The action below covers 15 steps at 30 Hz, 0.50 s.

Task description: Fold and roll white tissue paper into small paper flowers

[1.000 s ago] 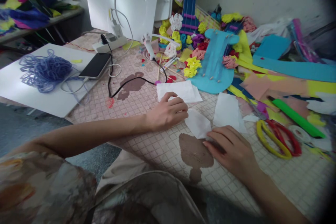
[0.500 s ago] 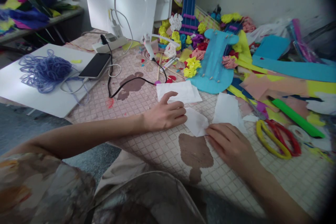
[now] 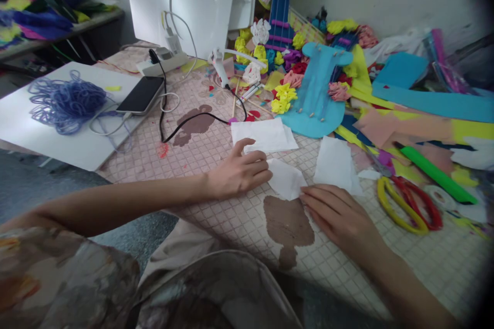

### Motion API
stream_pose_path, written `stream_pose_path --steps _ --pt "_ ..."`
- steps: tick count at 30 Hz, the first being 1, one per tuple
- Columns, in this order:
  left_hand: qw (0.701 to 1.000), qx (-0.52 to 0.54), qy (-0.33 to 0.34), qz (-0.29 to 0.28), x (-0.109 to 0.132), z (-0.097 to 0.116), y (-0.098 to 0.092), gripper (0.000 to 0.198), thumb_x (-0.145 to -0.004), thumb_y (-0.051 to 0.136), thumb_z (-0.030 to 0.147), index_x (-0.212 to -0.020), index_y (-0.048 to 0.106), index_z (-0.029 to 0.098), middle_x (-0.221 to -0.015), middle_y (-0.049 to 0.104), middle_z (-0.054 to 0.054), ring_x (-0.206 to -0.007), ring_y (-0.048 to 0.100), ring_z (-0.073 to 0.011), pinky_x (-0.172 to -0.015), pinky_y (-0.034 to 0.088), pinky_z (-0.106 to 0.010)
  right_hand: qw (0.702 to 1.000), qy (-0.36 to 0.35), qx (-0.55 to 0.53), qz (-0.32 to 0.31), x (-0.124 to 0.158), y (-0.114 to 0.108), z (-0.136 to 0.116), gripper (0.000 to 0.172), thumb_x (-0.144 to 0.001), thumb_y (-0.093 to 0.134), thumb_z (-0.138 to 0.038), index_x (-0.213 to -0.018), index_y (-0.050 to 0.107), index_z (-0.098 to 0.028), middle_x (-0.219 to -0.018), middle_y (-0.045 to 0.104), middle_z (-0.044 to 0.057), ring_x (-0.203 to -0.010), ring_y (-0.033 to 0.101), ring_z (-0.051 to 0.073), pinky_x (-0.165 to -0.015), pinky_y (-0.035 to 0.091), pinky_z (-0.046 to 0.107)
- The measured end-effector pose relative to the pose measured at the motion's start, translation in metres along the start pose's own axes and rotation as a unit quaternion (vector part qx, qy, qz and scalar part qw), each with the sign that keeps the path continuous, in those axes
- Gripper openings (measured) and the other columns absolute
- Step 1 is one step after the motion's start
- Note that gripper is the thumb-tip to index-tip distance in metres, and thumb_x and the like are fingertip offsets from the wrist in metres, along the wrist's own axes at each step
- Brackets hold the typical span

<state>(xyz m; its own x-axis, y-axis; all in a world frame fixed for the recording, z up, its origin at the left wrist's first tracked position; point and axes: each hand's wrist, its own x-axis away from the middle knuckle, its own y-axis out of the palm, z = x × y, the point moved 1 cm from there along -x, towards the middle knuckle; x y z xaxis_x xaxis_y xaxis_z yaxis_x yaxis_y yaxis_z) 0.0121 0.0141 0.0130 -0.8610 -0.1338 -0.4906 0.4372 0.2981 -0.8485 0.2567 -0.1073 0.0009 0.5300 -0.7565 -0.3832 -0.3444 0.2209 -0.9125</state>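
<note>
A small piece of white paper (image 3: 285, 180) with clipped corners lies between my two hands, just above the table. My left hand (image 3: 243, 172) has its bent fingers closed at the paper's left edge, and one finger is raised. At the lower right corner, my right hand (image 3: 337, 216) pinches the paper with its fingertips; the thumb is mostly hidden. Beyond the left hand rests a stack of white paper sheets (image 3: 262, 135). Another white paper stack (image 3: 335, 164) lies just past the right hand.
Scissors with red and yellow handles (image 3: 405, 205) and a green cutter (image 3: 438, 172) lie at right. Behind the paper stand a blue cardboard shape (image 3: 318, 92) and a glue gun (image 3: 219, 68). A phone (image 3: 141, 95) and purple yarn (image 3: 67, 100) are at left.
The left hand has shifted slightly left and down, and the paper has turned a little with it. The right hand is almost where it was, still pinching the corner.
</note>
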Motion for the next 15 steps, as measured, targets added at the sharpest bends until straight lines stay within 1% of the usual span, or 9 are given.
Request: stream_pose_path --steps 4,6,10,12,15 --pt "1.0 0.025 -0.003 0.003 0.001 -0.003 0.001 0.014 -0.095 0.042 0.016 -0.091 0.055 0.02 -0.091 0.065 0.001 -0.099 0.056 -0.0137 -0.103 0.03 -0.045 1.0 0.01 0.016 -0.017 -0.005 0.001 -0.001 0.031 -0.089 0.053 -0.008 -0.118 0.058 -0.016 -0.113 0.063 0.011 -0.105 0.056 0.024 -0.09 0.048 0.041" --pt "0.999 0.031 0.012 0.009 0.002 -0.004 0.002 0.013 -0.095 0.044 0.015 -0.091 0.055 0.02 -0.091 0.065 0.001 -0.1 0.056 -0.0138 -0.103 0.029 -0.045 0.999 0.014 0.029 -0.019 -0.007 0.0 -0.003 0.029 -0.089 0.052 -0.008 -0.116 0.059 -0.017 -0.109 0.064 0.011 -0.101 0.057 0.024 -0.087 0.049 0.042" --pt "0.999 0.027 0.039 0.017 0.003 -0.007 0.003 0.013 -0.095 0.042 0.015 -0.094 0.054 0.02 -0.089 0.066 0.001 -0.098 0.056 -0.0141 -0.103 0.029 -0.046 0.999 -0.005 0.039 -0.021 -0.012 -0.002 -0.007 0.029 -0.089 0.049 -0.007 -0.114 0.059 -0.016 -0.106 0.064 0.011 -0.098 0.056 0.025 -0.085 0.049 0.042" --pt "0.999 0.027 0.036 0.014 0.002 -0.008 0.004 0.016 -0.096 0.04 0.015 -0.096 0.055 0.02 -0.089 0.066 0.001 -0.097 0.056 -0.0133 -0.103 0.029 -0.045 0.999 -0.009 0.047 -0.024 -0.015 -0.003 -0.009 0.028 -0.089 0.047 -0.006 -0.111 0.061 -0.017 -0.105 0.065 0.011 -0.098 0.057 0.025 -0.084 0.049 0.042" --pt "0.999 0.04 0.015 -0.006 0.001 -0.009 0.003 0.019 -0.097 0.037 0.016 -0.094 0.055 0.021 -0.091 0.066 0.0 -0.098 0.056 -0.013 -0.103 0.028 -0.043 0.996 -0.016 0.076 -0.037 -0.021 -0.005 -0.011 0.026 -0.089 0.044 -0.005 -0.103 0.063 -0.017 -0.1 0.065 0.011 -0.094 0.058 0.025 -0.079 0.049 0.041"
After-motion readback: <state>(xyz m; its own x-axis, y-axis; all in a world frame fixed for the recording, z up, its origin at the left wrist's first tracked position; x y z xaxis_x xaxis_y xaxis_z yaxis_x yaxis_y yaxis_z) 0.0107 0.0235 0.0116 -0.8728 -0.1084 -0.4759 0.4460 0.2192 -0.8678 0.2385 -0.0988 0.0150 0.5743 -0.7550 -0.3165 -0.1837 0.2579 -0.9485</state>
